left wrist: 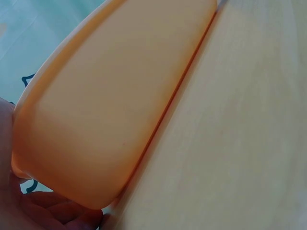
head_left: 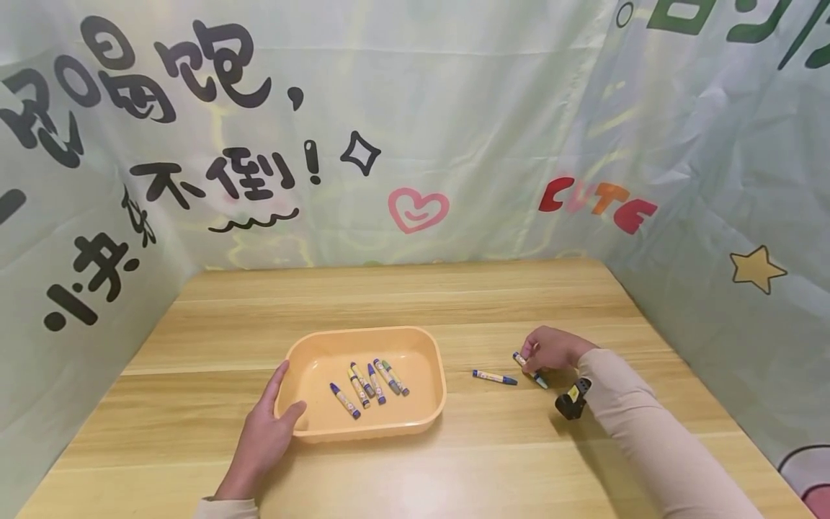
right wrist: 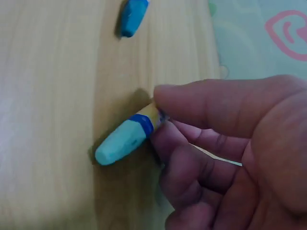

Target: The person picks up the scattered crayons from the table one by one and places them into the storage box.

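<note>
My right hand [head_left: 556, 348] pinches a light green crayon [right wrist: 122, 141] between thumb and fingers, at or just above the table. Its wrapper is yellow with a blue band, and its middle is hidden by the fingers. Left of that hand lies a blue crayon [head_left: 495, 377], whose tip [right wrist: 134, 18] also shows in the right wrist view. My left hand [head_left: 269, 425] holds the left end of an orange plastic tray [head_left: 415, 417], thumb over the rim and fingers along the outside. Several crayons [head_left: 345, 401] lie loose inside the tray, near its middle.
The tray stands on a wood-grain table [head_left: 519, 461]. Printed cloth [head_left: 493, 130] encloses the table at the back and both sides. A small black camera [head_left: 572, 401] is strapped to my right wrist.
</note>
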`<action>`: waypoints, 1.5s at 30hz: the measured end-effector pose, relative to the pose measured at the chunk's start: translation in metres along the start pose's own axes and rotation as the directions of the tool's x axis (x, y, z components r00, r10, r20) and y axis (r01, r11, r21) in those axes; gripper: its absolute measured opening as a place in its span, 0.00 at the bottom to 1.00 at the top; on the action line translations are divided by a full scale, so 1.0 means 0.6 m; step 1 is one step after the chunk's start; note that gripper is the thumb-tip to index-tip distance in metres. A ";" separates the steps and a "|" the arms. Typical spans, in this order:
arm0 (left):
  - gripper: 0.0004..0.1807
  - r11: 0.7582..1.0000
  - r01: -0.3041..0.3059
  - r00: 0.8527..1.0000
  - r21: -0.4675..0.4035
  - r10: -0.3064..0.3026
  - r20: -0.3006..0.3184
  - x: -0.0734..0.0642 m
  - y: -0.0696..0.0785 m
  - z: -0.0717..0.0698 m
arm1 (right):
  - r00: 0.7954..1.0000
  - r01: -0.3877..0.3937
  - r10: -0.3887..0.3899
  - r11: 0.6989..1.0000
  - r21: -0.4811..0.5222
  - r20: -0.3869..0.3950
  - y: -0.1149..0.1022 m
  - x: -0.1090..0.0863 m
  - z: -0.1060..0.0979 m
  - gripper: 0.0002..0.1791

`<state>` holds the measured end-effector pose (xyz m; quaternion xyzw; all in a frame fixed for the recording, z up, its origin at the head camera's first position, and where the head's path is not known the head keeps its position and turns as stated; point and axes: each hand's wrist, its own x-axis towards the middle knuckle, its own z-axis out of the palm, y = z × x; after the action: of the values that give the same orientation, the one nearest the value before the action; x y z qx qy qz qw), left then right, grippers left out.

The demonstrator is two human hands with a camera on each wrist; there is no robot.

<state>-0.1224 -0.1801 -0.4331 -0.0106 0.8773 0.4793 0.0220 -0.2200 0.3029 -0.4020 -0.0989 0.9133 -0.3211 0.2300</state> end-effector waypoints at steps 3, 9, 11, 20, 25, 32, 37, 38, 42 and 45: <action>0.41 1.000 -0.004 1.000 0.004 0.004 -0.005 -0.001 -0.001 0.000 | 1.000 -0.017 0.017 0.999 0.030 -0.003 -0.005 0.005 0.001 0.04; 0.41 0.999 -0.016 1.000 0.032 0.016 -0.006 0.001 -0.001 -0.001 | 1.000 0.001 -0.006 0.984 0.176 0.028 -0.020 0.012 0.000 0.07; 0.41 1.000 -0.017 1.000 0.025 0.017 -0.006 0.002 0.000 -0.001 | 0.999 0.001 -0.011 0.976 0.218 0.047 -0.028 0.013 -0.002 0.09; 0.40 0.998 0.003 1.000 -0.067 -0.001 0.020 0.002 -0.001 -0.002 | 0.995 0.021 -0.048 0.963 0.268 0.092 -0.063 0.025 -0.003 0.17; 0.40 0.998 0.000 1.000 -0.062 0.001 0.013 0.002 -0.001 -0.002 | 0.995 0.044 -0.068 0.959 0.279 0.076 -0.084 0.038 -0.002 0.20; 0.40 0.998 -0.012 1.000 -0.066 0.013 0.011 0.003 -0.005 0.001 | 0.994 0.060 -0.089 0.939 0.338 0.070 -0.114 0.054 0.004 0.20; 0.40 0.997 -0.014 1.000 -0.072 0.015 0.012 0.001 -0.004 0.001 | 0.994 0.060 -0.088 0.936 0.347 0.064 -0.131 0.062 0.009 0.19; 0.40 0.997 -0.010 1.000 -0.074 0.011 0.013 0.000 -0.004 0.001 | 0.994 0.057 -0.084 0.935 0.350 0.063 -0.134 0.063 0.010 0.18; 0.40 0.998 0.000 1.000 -0.069 0.001 0.012 0.000 -0.002 0.001 | 0.995 0.044 -0.072 0.931 0.361 0.064 -0.145 0.067 0.011 0.18; 0.41 0.998 0.004 1.000 -0.067 -0.004 0.010 0.002 -0.001 0.001 | 0.996 0.044 -0.071 0.930 0.364 0.060 -0.152 0.070 0.010 0.18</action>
<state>-0.1235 -0.1801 -0.4339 -0.0109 0.8606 0.5084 0.0268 -0.2509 0.2149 -0.3635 -0.0932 0.8262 -0.4868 0.2677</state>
